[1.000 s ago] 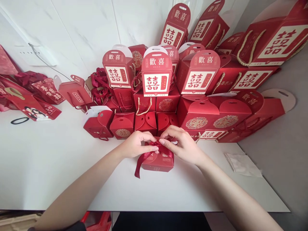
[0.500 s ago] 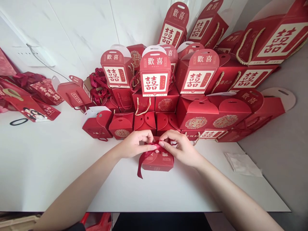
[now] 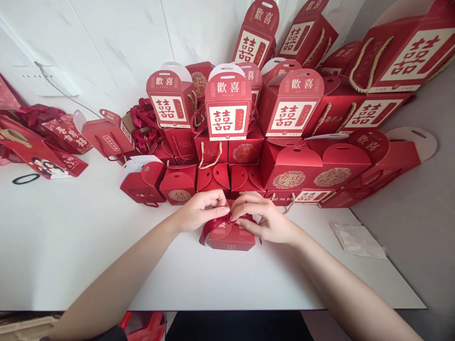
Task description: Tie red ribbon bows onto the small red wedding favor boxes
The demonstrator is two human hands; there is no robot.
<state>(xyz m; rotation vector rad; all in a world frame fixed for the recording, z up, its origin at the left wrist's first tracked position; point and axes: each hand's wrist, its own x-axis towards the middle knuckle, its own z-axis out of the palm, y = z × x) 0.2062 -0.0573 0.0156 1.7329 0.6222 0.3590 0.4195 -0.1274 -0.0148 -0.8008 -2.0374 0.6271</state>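
We are working over a small red gift box [image 3: 231, 240] that is sitting near the middle of the desk [image 3: 71, 246], between its near edge and the stacked boxes. A red ribbon [image 3: 213, 233] is crossing the lid. Our right hand [image 3: 265, 221] is pinching the ribbon between its fingers, while our left hand [image 3: 201, 213] is curling closed just above it, so we cannot tell whether it has hold. The hands are meeting closely, seemingly to keep the ribbon gathered on the lid. Behind them, rows of finished-looking red boxes [image 3: 227, 102] are facing us, their cream labels showing 歡喜 and the double-happiness character 囍, and a loose heap of red ribbons [image 3: 140, 125] is lying among them.
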